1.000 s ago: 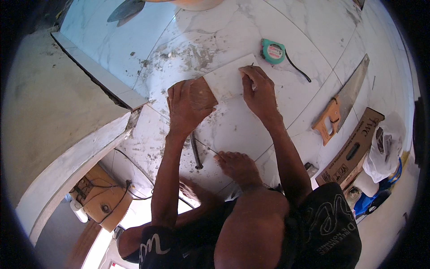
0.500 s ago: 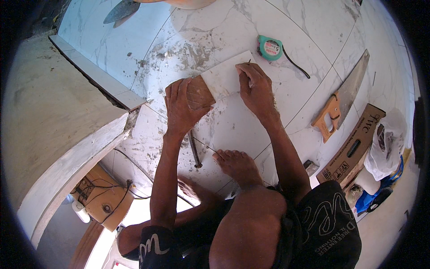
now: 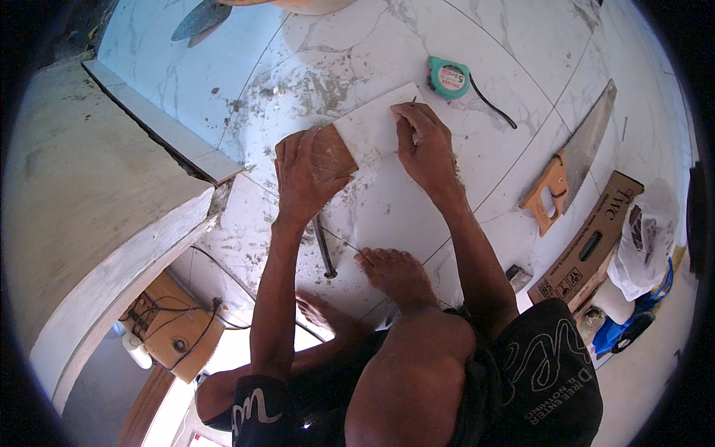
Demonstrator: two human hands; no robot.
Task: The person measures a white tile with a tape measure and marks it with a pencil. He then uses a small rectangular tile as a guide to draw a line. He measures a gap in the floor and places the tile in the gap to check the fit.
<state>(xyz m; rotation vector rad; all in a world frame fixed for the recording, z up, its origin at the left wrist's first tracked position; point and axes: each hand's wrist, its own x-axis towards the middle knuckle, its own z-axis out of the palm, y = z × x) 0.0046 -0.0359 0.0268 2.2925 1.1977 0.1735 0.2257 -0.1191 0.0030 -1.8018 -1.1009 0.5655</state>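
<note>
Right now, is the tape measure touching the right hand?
No. The green tape measure lies apart on the marble floor, beyond the right hand, which presses on the white tile.

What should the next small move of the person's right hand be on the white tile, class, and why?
Probably draw the thin marking tool along the edge of the brown square tile piece across the white rectangular tile. The right hand pinches the tool at the tile's far corner, and the left hand presses the brown piece flat like a guide.
</note>
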